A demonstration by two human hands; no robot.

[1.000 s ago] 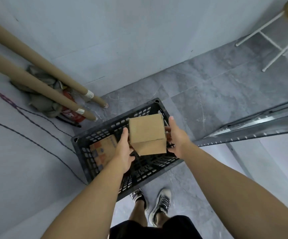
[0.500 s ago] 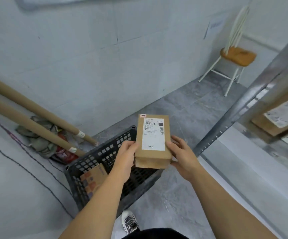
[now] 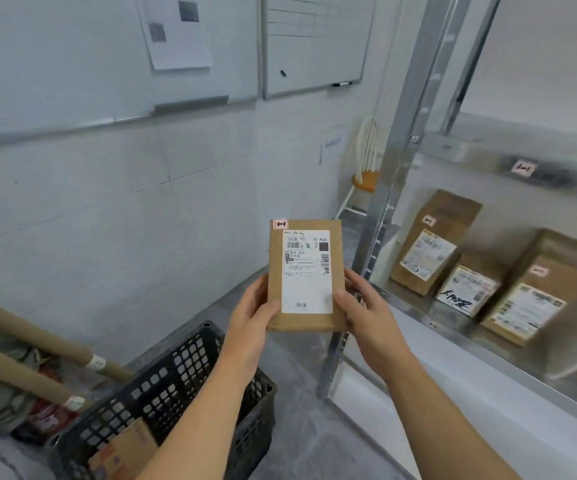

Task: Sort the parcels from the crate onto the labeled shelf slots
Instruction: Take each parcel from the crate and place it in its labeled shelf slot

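I hold a brown cardboard parcel (image 3: 306, 275) upright in front of me, its white shipping label and a small pink sticker facing me. My left hand (image 3: 250, 317) grips its left edge and my right hand (image 3: 363, 308) grips its right edge. Below, at the lower left, the black plastic crate (image 3: 176, 382) stands on the floor with another brown parcel (image 3: 124, 452) inside. To the right is the metal shelf (image 3: 453, 327), where three labelled parcels (image 3: 432, 244) stand. A small pink slot tag (image 3: 522, 168) sits on the shelf beam above them.
The shelf's metal upright (image 3: 384, 209) rises just right of the held parcel. Cardboard tubes (image 3: 31, 341) lean against the wall at left over a pile of cloth. Whiteboards (image 3: 314, 43) hang on the wall. A wooden-seat chair (image 3: 365, 178) stands in the far corner.
The parcel has been lifted out of the crate and turned so its label faces me. My view has swung up and right toward the shelf.
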